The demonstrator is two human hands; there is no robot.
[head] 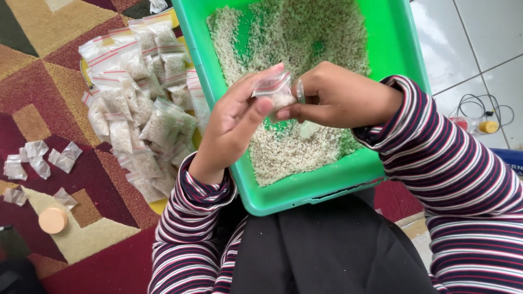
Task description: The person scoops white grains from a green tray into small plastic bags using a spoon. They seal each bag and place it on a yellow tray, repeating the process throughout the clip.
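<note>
Both my hands meet over a green plastic tray (305, 190) full of pale coarse grains (294, 32). Between them is a small clear zip bag (275, 90) with a red strip at its top and grains inside. My left hand (234, 122) pinches the bag's left side with thumb and fingers. My right hand (338, 98), wearing a ring, grips its right side. Striped long sleeves cover both arms.
A pile of several filled zip bags (141, 103) lies on a yellow surface left of the tray. Empty small bags (38, 158) and a round tan lid (53, 220) lie on the patterned carpet. White tiled floor, cables and a small bottle (479, 126) are at right.
</note>
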